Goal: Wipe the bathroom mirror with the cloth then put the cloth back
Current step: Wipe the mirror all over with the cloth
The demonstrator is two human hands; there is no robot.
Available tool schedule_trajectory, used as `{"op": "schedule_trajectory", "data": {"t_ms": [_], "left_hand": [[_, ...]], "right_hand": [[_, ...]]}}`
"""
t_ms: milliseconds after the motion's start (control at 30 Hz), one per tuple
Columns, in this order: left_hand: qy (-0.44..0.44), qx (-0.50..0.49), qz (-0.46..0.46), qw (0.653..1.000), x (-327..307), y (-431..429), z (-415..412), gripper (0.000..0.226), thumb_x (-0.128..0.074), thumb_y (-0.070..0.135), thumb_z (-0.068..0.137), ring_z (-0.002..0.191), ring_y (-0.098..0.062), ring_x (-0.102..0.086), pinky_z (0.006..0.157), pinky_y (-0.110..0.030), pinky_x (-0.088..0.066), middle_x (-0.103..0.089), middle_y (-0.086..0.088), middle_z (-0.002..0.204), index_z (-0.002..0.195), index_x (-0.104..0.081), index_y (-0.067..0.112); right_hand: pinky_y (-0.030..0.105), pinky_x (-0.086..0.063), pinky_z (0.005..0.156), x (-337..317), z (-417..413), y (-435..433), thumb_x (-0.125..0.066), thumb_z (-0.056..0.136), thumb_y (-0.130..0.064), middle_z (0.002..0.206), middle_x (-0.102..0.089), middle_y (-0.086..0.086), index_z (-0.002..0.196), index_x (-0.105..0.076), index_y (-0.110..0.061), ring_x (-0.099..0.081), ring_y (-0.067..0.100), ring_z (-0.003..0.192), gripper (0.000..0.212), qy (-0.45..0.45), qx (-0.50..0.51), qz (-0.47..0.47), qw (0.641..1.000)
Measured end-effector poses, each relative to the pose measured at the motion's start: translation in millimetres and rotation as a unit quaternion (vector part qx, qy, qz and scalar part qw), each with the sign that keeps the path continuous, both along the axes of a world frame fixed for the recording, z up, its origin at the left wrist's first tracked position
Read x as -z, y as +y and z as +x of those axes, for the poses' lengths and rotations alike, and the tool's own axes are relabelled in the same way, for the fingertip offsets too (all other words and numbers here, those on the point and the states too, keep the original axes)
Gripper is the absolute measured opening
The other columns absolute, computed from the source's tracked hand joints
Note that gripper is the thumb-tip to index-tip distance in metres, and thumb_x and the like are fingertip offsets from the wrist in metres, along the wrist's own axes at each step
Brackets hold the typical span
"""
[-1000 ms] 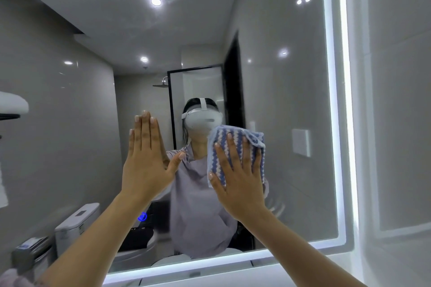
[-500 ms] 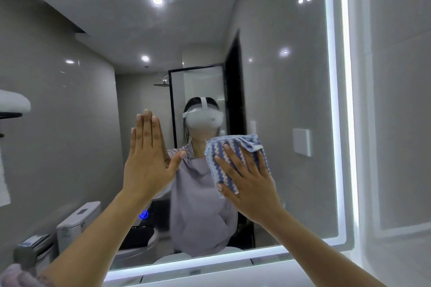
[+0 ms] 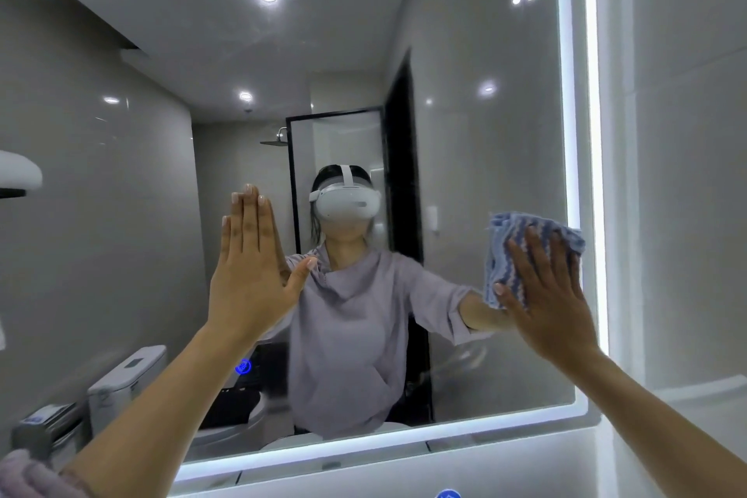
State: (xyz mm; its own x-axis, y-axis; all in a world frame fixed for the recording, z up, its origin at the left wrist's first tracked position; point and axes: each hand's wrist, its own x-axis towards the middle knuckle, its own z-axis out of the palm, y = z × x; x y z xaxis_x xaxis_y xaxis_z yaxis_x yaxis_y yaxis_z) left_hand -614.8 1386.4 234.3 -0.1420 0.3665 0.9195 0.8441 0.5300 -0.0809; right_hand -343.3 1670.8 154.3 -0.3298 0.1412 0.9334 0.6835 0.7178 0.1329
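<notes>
Head view: I'm pressing the cloth (image 3: 510,251) onto the mirror (image 3: 485,125) under my right hand's (image 3: 553,307) straight fingers. My left hand (image 3: 250,279) is lying flat, fingers straight, empty.

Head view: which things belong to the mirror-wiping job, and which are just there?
Job: mirror; blue striped cloth; right hand pressing it to the glass; left hand flat on the mirror.
Just there: toilet and shower head, both seen in reflection.

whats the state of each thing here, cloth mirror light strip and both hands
cloth, folded, pressed flat on the glass near the mirror's right edge
right hand, fingers spread straight, pressing the cloth
left hand, flat, fingers straight and together, against the glass
mirror, faint smears below the cloth
light strip, lit
</notes>
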Motion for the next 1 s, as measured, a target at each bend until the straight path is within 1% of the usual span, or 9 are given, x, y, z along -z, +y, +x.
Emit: {"op": "schedule_trajectory", "data": {"t_ms": [133, 233, 300, 433, 567, 700, 833, 900, 1000], "left_hand": [[-0.003, 0.005, 0.002, 1.0, -0.1, 0.1, -0.1, 0.094, -0.027, 0.063, 0.087, 0.146, -0.025, 0.017, 0.118, -0.032, 0.014, 0.019, -0.013, 0.157, 0.147, 0.015, 0.003], [-0.006, -0.003, -0.001, 1.0, -0.4, 0.3, -0.3, 0.095, -0.024, 0.065, 0.087, 0.145, -0.024, 0.019, 0.118, -0.032, 0.015, 0.021, -0.013, 0.157, 0.147, 0.014, 0.003], [-0.007, -0.003, -0.002, 1.0, -0.3, 0.6, -0.6, 0.095, -0.024, 0.065, 0.086, 0.145, -0.024, 0.019, 0.117, -0.032, 0.016, 0.021, -0.012, 0.157, 0.147, 0.015, 0.003], [-0.004, 0.004, 0.002, 1.0, 0.0, 1.1, 0.1, 0.095, -0.024, 0.064, 0.086, 0.146, -0.025, 0.017, 0.118, -0.033, 0.013, 0.018, -0.014, 0.157, 0.148, 0.012, 0.002], [-0.005, 0.008, 0.003, 1.0, -0.3, 0.5, 1.1, 0.095, -0.024, 0.065, 0.086, 0.145, -0.024, 0.019, 0.118, -0.033, 0.013, 0.019, -0.013, 0.156, 0.147, 0.013, 0.003], [-0.007, 0.014, 0.004, 1.0, 0.0, 0.5, 1.5, 0.094, -0.024, 0.065, 0.086, 0.145, -0.023, 0.02, 0.118, -0.032, 0.015, 0.022, -0.011, 0.155, 0.146, 0.016, 0.004], [-0.009, 0.01, 0.004, 1.0, -0.2, 0.0, 1.3, 0.095, -0.023, 0.066, 0.087, 0.145, -0.023, 0.022, 0.117, -0.032, 0.016, 0.025, -0.01, 0.155, 0.146, 0.018, 0.004], [-0.008, 0.01, 0.003, 1.0, -0.2, 0.0, 1.8, 0.095, -0.023, 0.066, 0.087, 0.145, -0.024, 0.021, 0.117, -0.032, 0.016, 0.024, -0.011, 0.155, 0.146, 0.017, 0.003], [-0.006, 0.009, 0.003, 1.0, 0.0, -0.4, 2.6, 0.095, -0.024, 0.064, 0.087, 0.145, -0.024, 0.02, 0.118, -0.032, 0.015, 0.022, -0.012, 0.156, 0.146, 0.017, 0.003]], "right_hand": [[0.043, 0.004, 0.121, -2.9, 4.8, -2.7, -0.011, 0.1, -0.057, 0.161, 0.015, -0.008, 0.153, 0.01, -0.028, 0.013, 0.02, 0.149, 0.064, 0.127, -0.041, -0.066, 0.989], [0.046, 0.001, 0.12, -4.5, 4.6, -9.4, -0.009, 0.099, -0.059, 0.16, -0.01, 0.015, 0.152, -0.019, -0.008, -0.004, 0.035, 0.148, 0.074, 0.12, -0.041, -0.115, 0.985], [0.051, 0.0, 0.119, -3.6, 3.5, -14.8, -0.008, 0.098, -0.059, 0.159, -0.013, 0.021, 0.151, -0.024, -0.006, -0.006, 0.039, 0.147, 0.077, 0.113, -0.035, -0.132, 0.984], [0.052, 0.001, 0.119, -1.9, -9.6, -24.6, -0.005, 0.096, -0.06, 0.159, -0.006, 0.019, 0.152, -0.014, -0.007, -0.002, 0.038, 0.147, 0.078, 0.147, -0.03, -0.161, 0.975], [0.051, 0.001, 0.12, 1.1, -31.4, -31.3, -0.002, 0.094, -0.063, 0.159, 0.02, -0.001, 0.148, 0.024, -0.031, 0.018, 0.021, 0.147, 0.068, 0.225, -0.032, -0.182, 0.957], [0.051, 0.007, 0.119, 11.7, -42.5, -42.5, -0.008, 0.096, -0.061, 0.161, 0.016, 0.008, 0.153, 0.013, -0.02, 0.013, 0.031, 0.148, 0.074, 0.15, -0.039, -0.17, 0.973], [0.06, 0.001, 0.117, 21.5, -66.2, -70.3, -0.015, 0.096, -0.062, 0.16, 0.002, 0.021, 0.152, 0.002, -0.012, 0.003, 0.043, 0.146, 0.078, 0.107, -0.029, -0.15, 0.982], [0.062, -0.002, 0.116, 26.4, -79.0, -85.0, -0.025, 0.094, -0.058, 0.16, 0.004, 0.019, 0.153, 0.003, -0.013, 0.004, 0.043, 0.146, 0.079, 0.088, -0.024, -0.135, 0.987], [0.056, 0.0, 0.118, 32.5, -95.4, -107.9, -0.025, 0.093, -0.058, 0.159, 0.002, 0.016, 0.152, -0.005, -0.013, 0.001, 0.042, 0.146, 0.077, 0.062, -0.029, -0.109, 0.992]]}}
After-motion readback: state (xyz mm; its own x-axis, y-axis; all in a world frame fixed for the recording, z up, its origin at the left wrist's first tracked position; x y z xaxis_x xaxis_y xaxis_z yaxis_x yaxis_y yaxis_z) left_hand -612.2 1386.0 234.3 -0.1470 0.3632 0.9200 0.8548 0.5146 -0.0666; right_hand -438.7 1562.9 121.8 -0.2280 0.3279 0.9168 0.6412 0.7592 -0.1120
